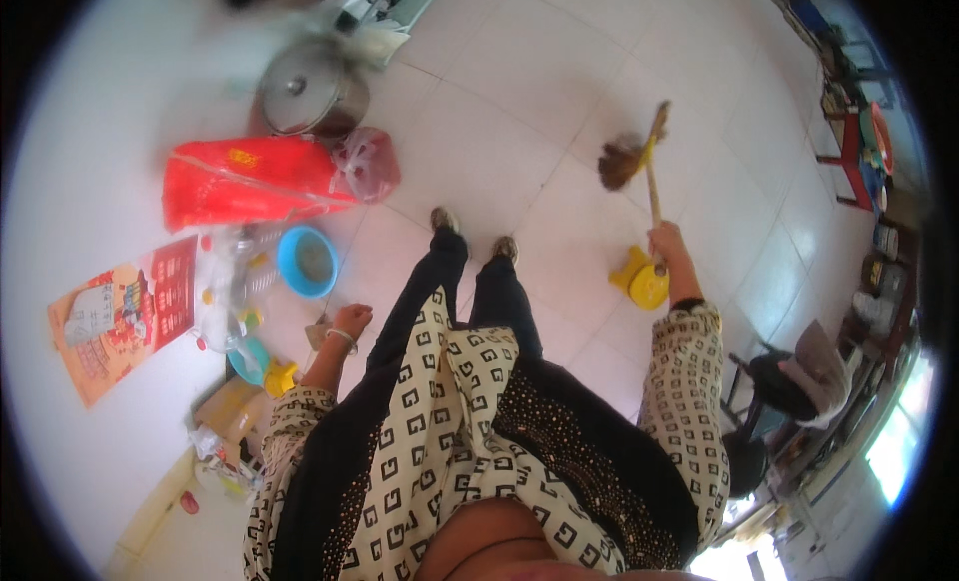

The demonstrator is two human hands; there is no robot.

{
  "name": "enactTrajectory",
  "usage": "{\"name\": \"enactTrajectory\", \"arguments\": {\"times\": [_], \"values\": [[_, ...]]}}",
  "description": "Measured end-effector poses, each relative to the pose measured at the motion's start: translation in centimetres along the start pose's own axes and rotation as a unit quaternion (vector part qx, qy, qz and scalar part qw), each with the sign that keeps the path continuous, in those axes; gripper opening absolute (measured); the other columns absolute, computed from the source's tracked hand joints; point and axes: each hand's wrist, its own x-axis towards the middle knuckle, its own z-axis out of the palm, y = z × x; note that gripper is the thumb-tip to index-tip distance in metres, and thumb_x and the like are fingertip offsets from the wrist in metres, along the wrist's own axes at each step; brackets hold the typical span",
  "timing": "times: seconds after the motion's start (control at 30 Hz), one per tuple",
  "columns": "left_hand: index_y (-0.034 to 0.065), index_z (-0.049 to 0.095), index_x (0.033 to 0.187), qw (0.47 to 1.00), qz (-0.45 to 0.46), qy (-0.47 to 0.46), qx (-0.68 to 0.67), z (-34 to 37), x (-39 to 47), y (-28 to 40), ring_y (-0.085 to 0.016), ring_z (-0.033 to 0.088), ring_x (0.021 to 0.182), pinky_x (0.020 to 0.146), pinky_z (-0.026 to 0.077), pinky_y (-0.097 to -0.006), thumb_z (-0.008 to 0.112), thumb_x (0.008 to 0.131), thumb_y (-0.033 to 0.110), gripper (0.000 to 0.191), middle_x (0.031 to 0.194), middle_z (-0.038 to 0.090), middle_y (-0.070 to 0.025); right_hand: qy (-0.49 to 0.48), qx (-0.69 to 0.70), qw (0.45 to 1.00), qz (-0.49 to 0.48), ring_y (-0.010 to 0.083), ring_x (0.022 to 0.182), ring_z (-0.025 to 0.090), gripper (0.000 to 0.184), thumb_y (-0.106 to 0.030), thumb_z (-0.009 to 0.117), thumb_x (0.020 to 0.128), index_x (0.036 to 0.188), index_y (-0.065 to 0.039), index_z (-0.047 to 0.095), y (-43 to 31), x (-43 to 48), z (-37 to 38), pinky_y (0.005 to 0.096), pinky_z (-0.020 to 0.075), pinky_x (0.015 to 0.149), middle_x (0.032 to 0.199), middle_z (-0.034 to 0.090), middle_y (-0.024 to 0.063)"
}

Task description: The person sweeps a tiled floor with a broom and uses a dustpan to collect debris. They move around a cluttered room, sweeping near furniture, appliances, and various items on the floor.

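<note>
My right hand (pixel 668 240) grips the wooden handle of a short broom (pixel 654 184). Its brown, bushy head (pixel 620 161) is held out over the tiled floor, with yellow at the joint. Just under that hand stands a small yellow plastic stool (pixel 649 287). My left hand (pixel 352 320) hangs at my side with its fingers curled, wearing a pale bracelet, and nothing shows in it. Closest to it is a blue basin (pixel 308 262) with something greyish inside. A small brownish object (pixel 318 334), partly hidden, lies behind the left wrist.
Along the left wall are a large lidded metal pot (pixel 303 86), a red bag (pixel 255 180), a tied pinkish plastic bag (pixel 368 165), clear bottles (pixel 240 281) and a cardboard box (pixel 232 412). On the right stand a red table (pixel 846 157) and a dark chair (pixel 779 386).
</note>
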Motion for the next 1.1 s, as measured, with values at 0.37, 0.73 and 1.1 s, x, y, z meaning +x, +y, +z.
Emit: {"name": "enactTrajectory", "arguments": {"times": [0.37, 0.73, 1.1], "values": [[0.0062, 0.065, 0.091, 0.997, -0.053, -0.053, 0.023, 3.2, 5.3, -3.9, -0.023, 0.060, 0.088, 0.079, 0.047, -0.0306, 0.058, 0.074, 0.023, 0.024, 0.093, 0.064, -0.0121, -0.349, 0.423, 0.836, 0.016, 0.0094, 0.038, 0.037, 0.052, -0.009, 0.052, 0.082, 0.128, -0.014, 0.030, -11.8, -11.2, 9.1, 0.0282, 0.0351, 0.034, 0.053, 0.038, -0.0012], [0.0030, 0.062, 0.097, 0.998, 0.044, 0.010, -0.052, -4.6, 9.0, 9.2, -0.011, 0.058, 0.066, 0.062, 0.047, -0.0244, 0.059, 0.077, 0.017, 0.024, 0.076, 0.062, -0.0048, -0.344, 0.328, 0.877, 0.065, 0.0092, 0.040, 0.040, 0.013, -0.018, 0.055, 0.079, 0.078, -0.006, 0.049, -20.4, -0.6, 13.5, 0.0236, 0.0367, 0.036, 0.054, 0.044, -0.0010], [0.0043, 0.062, 0.089, 0.991, 0.081, -0.071, 0.078, -2.5, 13.7, 1.5, -0.020, 0.060, 0.075, 0.065, 0.050, -0.0280, 0.060, 0.068, 0.008, 0.021, 0.087, 0.063, -0.0070, -0.069, 0.242, 0.952, 0.175, 0.0160, 0.036, 0.045, 0.009, -0.008, 0.051, 0.079, 0.077, -0.001, 0.045, -9.5, -3.4, -0.4, 0.0304, 0.0380, 0.032, 0.053, 0.046, 0.0070]]}}
